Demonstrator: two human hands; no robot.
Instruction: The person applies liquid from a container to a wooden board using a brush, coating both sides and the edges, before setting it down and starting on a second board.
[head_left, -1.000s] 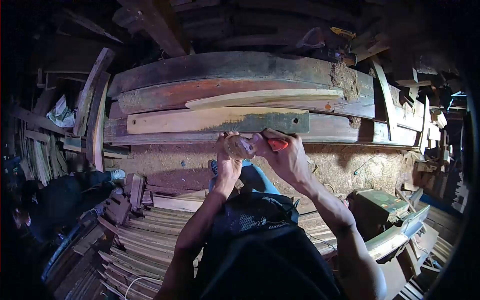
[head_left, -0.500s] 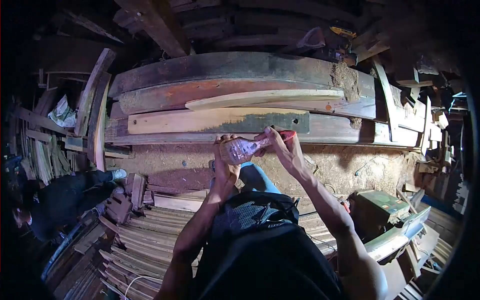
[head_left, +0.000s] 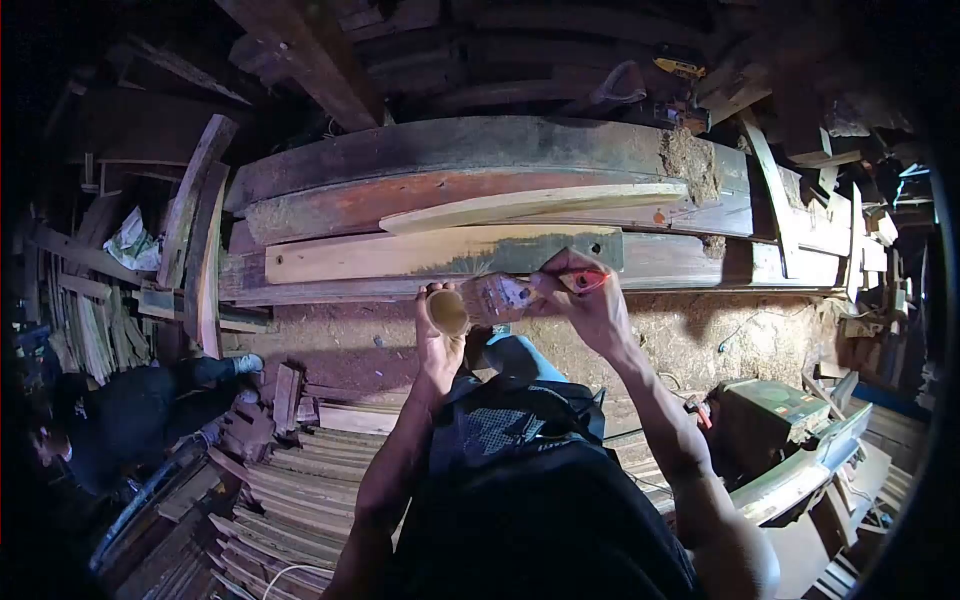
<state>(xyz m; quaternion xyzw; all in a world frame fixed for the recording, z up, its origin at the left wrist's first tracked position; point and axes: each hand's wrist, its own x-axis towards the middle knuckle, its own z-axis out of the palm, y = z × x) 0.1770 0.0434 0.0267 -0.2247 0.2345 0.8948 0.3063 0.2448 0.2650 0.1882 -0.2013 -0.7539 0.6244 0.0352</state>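
Observation:
My left hand [head_left: 438,345] is wrapped round a small round container [head_left: 448,312] with a tan opening facing up. In my right hand [head_left: 590,300] is the red handle of a wide brush [head_left: 502,296]. The brush's bristles point left, beside the container's rim; whether they touch it I cannot tell. Just beyond both hands lies a pale board [head_left: 380,253] with a hole near each end. Its right part is dark grey-green, its left part light wood.
A curved pale plank [head_left: 520,205] lies on long dark beams [head_left: 430,150] behind the board. Stacked slats [head_left: 310,480] fill the lower left. A person in dark clothes [head_left: 130,415] is at the far left. At lower right stands a green-topped machine [head_left: 775,410].
The brush has come away from over the container and now sits to its right, leaving the opening in view. My right hand has turned, and my left hand has shifted slightly left.

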